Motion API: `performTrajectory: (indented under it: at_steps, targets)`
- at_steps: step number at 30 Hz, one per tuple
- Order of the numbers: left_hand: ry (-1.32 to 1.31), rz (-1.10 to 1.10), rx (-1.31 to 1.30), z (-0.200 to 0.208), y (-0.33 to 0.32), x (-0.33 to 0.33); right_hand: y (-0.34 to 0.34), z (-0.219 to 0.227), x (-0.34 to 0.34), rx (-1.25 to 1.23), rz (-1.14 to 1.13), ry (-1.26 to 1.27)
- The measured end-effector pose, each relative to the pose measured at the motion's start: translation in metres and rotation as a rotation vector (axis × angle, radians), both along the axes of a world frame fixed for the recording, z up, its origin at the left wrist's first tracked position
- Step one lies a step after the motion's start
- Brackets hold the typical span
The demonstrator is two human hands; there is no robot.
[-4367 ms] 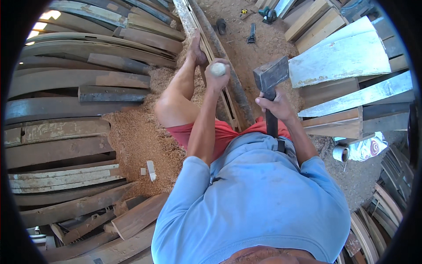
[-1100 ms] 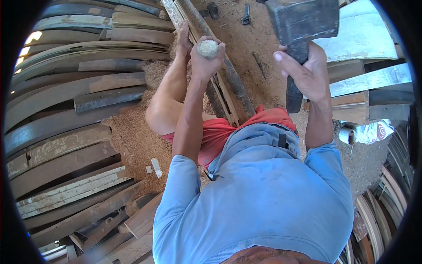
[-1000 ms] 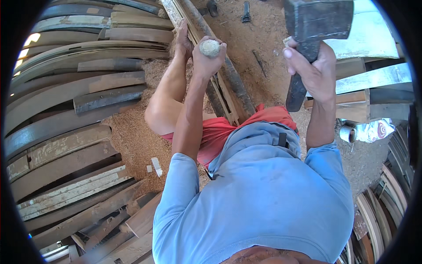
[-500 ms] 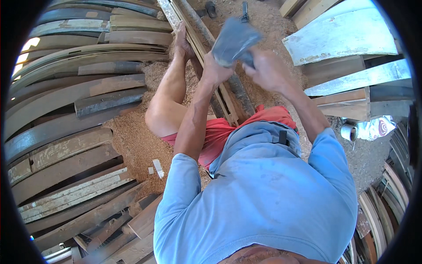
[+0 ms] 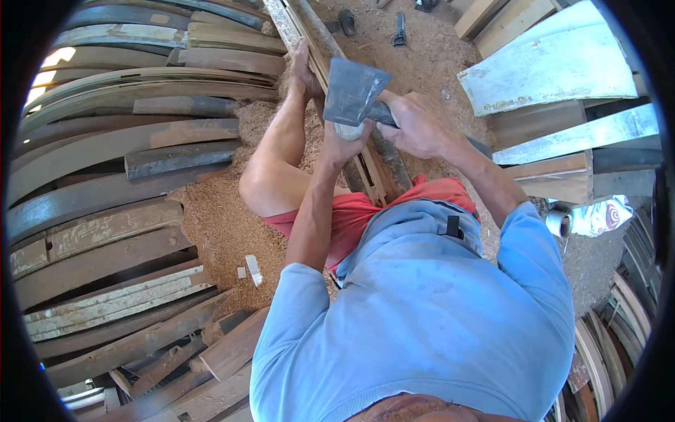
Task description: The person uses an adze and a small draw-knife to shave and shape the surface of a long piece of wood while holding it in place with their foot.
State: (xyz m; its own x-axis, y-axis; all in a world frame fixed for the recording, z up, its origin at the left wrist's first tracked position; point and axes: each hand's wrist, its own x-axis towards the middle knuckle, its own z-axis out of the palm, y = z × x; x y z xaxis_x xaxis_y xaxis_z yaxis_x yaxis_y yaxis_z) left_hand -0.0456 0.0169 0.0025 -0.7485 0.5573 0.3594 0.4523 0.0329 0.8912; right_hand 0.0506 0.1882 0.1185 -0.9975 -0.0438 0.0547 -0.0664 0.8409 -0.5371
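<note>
My right hand [image 5: 420, 128] is closed round the dark handle of a hatchet [image 5: 355, 91]. Its broad grey head is directly above my left hand [image 5: 342, 145]. That hand makes a fist round a tool handle [image 5: 349, 131], whose pale rounded end sticks up just under the hatchet head. Whether the two touch I cannot tell, and the lower part of the held tool is hidden. Beneath both hands runs a long, narrow piece of wood [image 5: 367, 176], between my legs and away from me. My bare left foot [image 5: 302, 67] presses against its left side.
Stacked planks [image 5: 169, 141] fill the left side. Wood shavings [image 5: 218, 211] cover the floor beside my left leg. White-painted boards [image 5: 552, 60] lean at the right, with a roll [image 5: 559, 221] and a printed plastic bag [image 5: 601, 211] nearer. A small dark tool [image 5: 399, 29] lies ahead.
The hatchet, blurred and tilted half a second ago, has swung slightly left and down over my left fist, and its head is now sharp. Both hands keep their grips. The view has shifted slightly.
</note>
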Motion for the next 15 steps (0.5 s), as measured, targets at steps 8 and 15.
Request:
performTrajectory:
  at_steps: [8, 15]
  targets:
    - [-0.38, 0.107, 0.026, 0.037, 0.012, -0.029, 0.005, 0.036, 0.013, -0.404, -0.165, 0.324]
    - [-0.199, 0.043, -0.03, 0.024, 0.023, -0.033, 0.021, 0.062, 0.024, -0.584, -0.304, 0.313]
